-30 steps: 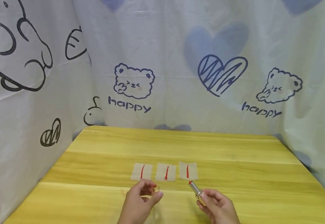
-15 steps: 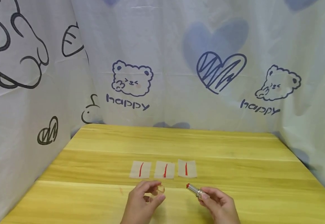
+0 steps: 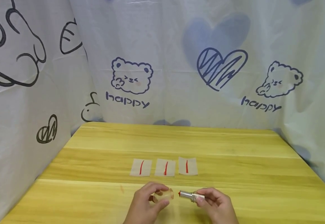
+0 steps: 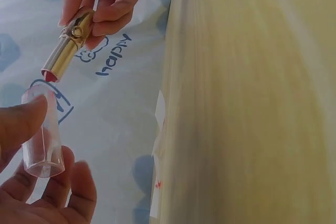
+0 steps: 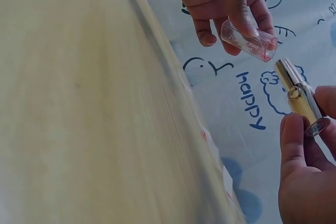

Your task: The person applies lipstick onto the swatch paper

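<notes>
My left hand (image 3: 148, 203) pinches a clear lipstick cap (image 4: 44, 135) between thumb and fingers, its mouth turned toward the right hand. In my right hand (image 3: 217, 205) is a gold lipstick (image 4: 63, 51), gripped by its base, with a little red tip showing. In the head view the lipstick (image 3: 189, 195) points left at the cap (image 3: 165, 195); a small gap parts them. Beyond the hands lie three pale paper squares in a row: the left square (image 3: 135, 168), the middle square (image 3: 160, 168) and the right square (image 3: 191, 166). Each bears one red stroke.
The hands are above a yellow wooden table (image 3: 235, 149). A faint reddish mark (image 3: 121, 189) shows on the wood left of the left hand. White cloth (image 3: 173, 93) printed with bears and hearts hangs behind the table and along its sides.
The lipstick has swung from pointing up toward the right paper to lying nearly level, pointing left. The cap has turned to face it, and the two have come closer together.
</notes>
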Available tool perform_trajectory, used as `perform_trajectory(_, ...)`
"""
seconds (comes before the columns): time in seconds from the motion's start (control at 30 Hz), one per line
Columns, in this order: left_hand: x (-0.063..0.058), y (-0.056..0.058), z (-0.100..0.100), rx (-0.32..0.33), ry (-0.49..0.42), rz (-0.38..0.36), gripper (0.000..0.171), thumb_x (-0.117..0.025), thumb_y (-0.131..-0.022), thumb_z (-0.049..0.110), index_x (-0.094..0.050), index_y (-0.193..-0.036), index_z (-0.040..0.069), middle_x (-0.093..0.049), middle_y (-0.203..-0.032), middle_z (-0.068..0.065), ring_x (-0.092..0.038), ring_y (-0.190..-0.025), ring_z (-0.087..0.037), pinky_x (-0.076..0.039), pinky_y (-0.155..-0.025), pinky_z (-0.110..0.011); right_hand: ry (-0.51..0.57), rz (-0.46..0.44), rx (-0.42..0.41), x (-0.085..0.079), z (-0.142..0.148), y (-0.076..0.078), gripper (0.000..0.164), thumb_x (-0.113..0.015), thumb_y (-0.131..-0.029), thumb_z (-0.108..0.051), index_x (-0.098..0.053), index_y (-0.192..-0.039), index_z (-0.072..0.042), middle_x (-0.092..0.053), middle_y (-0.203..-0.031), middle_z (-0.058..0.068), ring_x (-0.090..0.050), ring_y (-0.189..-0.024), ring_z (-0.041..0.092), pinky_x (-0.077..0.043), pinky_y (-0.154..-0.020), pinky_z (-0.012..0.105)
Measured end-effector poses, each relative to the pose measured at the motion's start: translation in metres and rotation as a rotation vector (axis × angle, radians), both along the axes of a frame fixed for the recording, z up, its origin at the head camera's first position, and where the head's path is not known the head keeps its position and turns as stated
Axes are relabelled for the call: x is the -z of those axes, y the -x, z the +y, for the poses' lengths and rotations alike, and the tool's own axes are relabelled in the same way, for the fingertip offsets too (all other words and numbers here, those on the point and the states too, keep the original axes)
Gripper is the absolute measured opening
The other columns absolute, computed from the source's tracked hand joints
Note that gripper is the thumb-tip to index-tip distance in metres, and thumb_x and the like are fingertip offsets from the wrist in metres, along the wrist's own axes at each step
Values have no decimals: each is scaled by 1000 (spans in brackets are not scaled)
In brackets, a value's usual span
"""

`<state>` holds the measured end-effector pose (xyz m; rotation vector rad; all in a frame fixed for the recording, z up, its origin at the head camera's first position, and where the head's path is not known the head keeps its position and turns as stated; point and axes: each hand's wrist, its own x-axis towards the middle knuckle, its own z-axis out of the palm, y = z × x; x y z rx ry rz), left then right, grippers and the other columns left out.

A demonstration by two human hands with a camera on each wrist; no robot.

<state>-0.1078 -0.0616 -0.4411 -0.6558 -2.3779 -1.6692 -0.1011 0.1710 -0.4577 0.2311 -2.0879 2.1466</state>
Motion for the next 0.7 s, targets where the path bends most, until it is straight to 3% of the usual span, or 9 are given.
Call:
perform_trajectory(0.3, 6, 0, 3, 43, -1, 128, 26, -81, -77, 9, -71, -101, 8, -68, -98, -5, -63, -82, -11, -54, -66, -25, 6, 74, -130, 4, 1, -1, 21, -65, -88, 5, -58, -101, 20, -70, -94, 2, -67, -81, 13, -56, -71, 24)
perform_trajectory(0.53, 5, -1, 5, 56, -2, 103, 26, -81, -75, 5, -71, -100, 7, -68, -98, -3, -64, -84, -11, -56, -70, -26, 16, 76, -199, 6, 2, -1, 21, -64, -89, 4, -59, -103, 18, -70, -98, 1, -67, -86, 14, -56, -74, 25)
perform_trajectory(0.7, 6, 1, 6, 107, -18, 160, 27, -81, -73, 0, -70, -97, 7, -68, -96, -1, -63, -84, -9, -56, -70, -26, 10, 105, -261, 8, 1, 0, 21, -63, -90, 4, -58, -105, 18, -70, -100, 0, -67, -89, 14, -56, -76, 26)
